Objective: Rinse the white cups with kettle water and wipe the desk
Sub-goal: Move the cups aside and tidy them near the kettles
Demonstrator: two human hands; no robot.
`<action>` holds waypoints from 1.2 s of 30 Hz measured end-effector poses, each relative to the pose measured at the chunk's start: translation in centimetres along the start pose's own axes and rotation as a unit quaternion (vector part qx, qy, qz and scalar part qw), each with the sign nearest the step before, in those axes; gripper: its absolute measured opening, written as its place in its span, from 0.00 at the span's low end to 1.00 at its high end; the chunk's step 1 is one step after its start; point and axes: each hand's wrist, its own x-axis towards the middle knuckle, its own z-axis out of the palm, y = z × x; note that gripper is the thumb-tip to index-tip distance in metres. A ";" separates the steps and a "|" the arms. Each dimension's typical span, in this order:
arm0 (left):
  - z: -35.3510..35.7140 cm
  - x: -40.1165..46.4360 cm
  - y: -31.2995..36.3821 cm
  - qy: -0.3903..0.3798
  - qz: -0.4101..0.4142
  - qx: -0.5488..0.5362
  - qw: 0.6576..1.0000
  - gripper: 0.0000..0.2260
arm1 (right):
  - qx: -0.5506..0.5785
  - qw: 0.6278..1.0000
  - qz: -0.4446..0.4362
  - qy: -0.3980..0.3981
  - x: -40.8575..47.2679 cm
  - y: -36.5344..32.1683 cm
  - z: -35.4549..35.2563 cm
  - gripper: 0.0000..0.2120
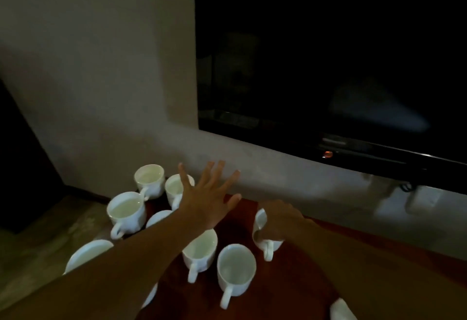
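Note:
Several white cups stand on the reddish-brown desk (290, 292). My left hand (207, 198) hovers over them with fingers spread and holds nothing. It partly hides a cup (173, 188) at the back. My right hand (280, 221) is closed over the top of a tilted white cup (262, 241) at the right of the group, its handle pointing toward me. Two cups (199, 249) (235, 266) stand in front with handles toward me. Cups at the back left (149, 176) (126, 209) hold pale liquid. No kettle is in view.
A dark television screen (328, 66) hangs on the beige wall above the desk, a small red light at its lower edge. A white saucer (86, 254) lies at the desk's left edge, under my left forearm. Another white object (341, 309) shows at the bottom edge.

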 end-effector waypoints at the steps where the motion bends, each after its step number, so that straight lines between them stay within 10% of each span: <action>1: 0.3 0.3 -0.6 -0.008 -0.005 0.009 1.000 0.34 | 0.006 1.000 -0.016 -0.012 1.3 -0.5 0.1 0.36; 20: 3.5 1.6 -1.0 -0.058 -0.020 0.021 0.998 0.32 | -0.002 0.997 -0.077 -0.030 6.1 -4.1 2.5 0.38; 36: 0.0 -0.8 11.1 0.004 0.086 0.021 0.996 0.32 | -0.013 0.997 0.016 0.080 -8.5 9.4 -1.8 0.43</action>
